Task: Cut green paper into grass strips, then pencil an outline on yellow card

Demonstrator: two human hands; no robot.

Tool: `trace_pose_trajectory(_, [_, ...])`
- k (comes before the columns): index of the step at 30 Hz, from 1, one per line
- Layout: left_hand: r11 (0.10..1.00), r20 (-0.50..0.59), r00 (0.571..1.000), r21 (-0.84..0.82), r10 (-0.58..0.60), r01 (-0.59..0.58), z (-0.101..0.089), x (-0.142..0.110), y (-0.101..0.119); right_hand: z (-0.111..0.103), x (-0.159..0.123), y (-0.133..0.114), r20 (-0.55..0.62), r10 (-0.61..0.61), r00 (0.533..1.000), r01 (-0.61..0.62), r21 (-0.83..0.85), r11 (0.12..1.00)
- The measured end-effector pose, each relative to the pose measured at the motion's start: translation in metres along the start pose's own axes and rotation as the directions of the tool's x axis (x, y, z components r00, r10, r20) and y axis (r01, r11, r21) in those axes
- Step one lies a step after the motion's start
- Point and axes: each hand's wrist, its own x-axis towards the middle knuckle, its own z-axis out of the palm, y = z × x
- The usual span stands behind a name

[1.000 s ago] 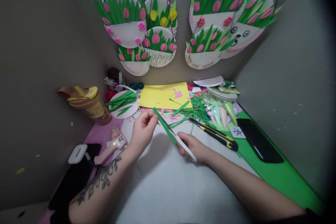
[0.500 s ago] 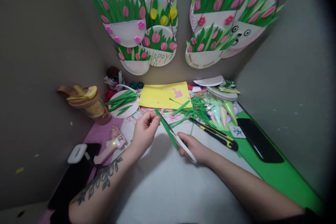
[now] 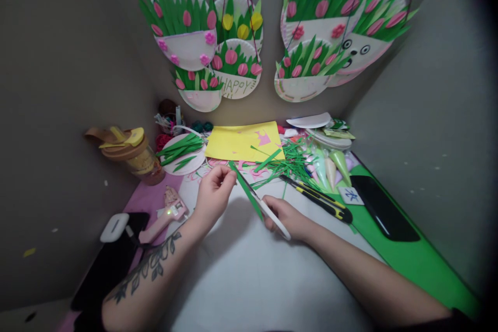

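My left hand point(image 3: 216, 189) pinches a narrow green paper strip point(image 3: 248, 194) near its upper end. The strip slants down to the right, toward my other hand. In my right hand point(image 3: 286, 217) are white-handled scissors point(image 3: 275, 219), fingers wrapped round the handles. Their blades point up and left and lie along the strip's edge. Both hands are held over the white work surface point(image 3: 249, 280). Beyond them are a heap of thin green paper offcuts point(image 3: 293, 161) and a yellow sheet point(image 3: 241, 140) with pink scraps on it.
On the left stand a lidded cup point(image 3: 136, 155), a pink glue gun point(image 3: 165, 220) and a paper plate point(image 3: 190, 161) with green paper leaves. To the right lie a box cutter point(image 3: 317, 197) and a black phone point(image 3: 383, 207). Paper-plate flower baskets point(image 3: 184, 46) hang at the back wall.
Almost nothing differs. The camera view has shifted very slightly, and both hands keep the same hold on the strip and the scissors.
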Motion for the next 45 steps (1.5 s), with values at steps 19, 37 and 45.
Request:
trace_pose_trajectory(19, [0.999,0.053,0.998,0.047,-0.025,0.022,-0.004,0.002,0.003,-0.006,0.002,0.002,0.023,-0.014,1.0,0.014,0.002,1.0])
trace_pose_trajectory(37, [0.989,0.098,0.995,0.144,0.02,-0.034,-0.009,0.006,0.006,-0.01,0.002,0.002,0.008,-0.004,1.0,0.005,-0.03,1.0])
trace_pose_trajectory(45, [0.988,0.108,0.994,0.148,0.031,-0.047,-0.01,0.007,0.005,-0.013,0.003,0.001,0.002,-0.004,1.0,0.004,-0.048,0.999])
